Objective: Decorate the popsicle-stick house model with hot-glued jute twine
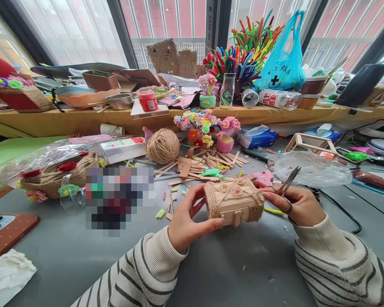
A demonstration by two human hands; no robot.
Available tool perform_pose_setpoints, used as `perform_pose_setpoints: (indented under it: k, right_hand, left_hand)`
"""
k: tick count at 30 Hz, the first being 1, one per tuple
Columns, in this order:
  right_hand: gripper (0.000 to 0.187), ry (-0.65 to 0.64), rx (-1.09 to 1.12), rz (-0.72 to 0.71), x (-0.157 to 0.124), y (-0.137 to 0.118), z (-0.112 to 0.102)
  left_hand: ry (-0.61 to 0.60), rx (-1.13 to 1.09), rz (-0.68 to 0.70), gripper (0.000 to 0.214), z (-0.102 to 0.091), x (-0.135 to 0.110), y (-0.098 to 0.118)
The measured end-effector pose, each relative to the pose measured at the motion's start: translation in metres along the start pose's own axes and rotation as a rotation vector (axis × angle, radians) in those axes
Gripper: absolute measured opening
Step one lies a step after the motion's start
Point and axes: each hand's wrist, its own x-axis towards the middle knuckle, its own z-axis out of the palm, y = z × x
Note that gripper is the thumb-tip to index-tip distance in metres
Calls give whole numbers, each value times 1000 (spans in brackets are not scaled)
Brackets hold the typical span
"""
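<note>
A small chest-shaped box (235,200) made of wooden sticks, trimmed with twine and small rosettes with red centres, is held just above the grey table. My left hand (187,219) grips its left end, thumb along the front and fingers behind. My right hand (299,204) has a pair of scissors (288,183) hooked on its fingers, blades pointing up and slightly parted. The fingertips of that hand also touch the twine-wrapped right end of the box. Behind the box lies a pink glue gun (264,178), partly hidden.
Loose wooden sticks (192,166) and a ball of twine (162,146) lie behind my hands. A crumpled plastic bag (310,168) is at the right, near a black cable (342,209). A phone (13,232) and tissue (11,273) lie at the left. A crowded shelf (185,117) runs along the back.
</note>
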Motion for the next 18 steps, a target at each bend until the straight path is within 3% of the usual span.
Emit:
perform_pose_setpoints:
  k: [11, 18]
  right_hand:
    - [34, 0, -178, -210, 3, 14, -1]
    - [32, -23, -171, -108, 0, 12, 1]
  left_hand:
    - [40, -49, -97, 70, 2, 1, 8]
    - [15, -25, -75, 69, 2, 1, 8]
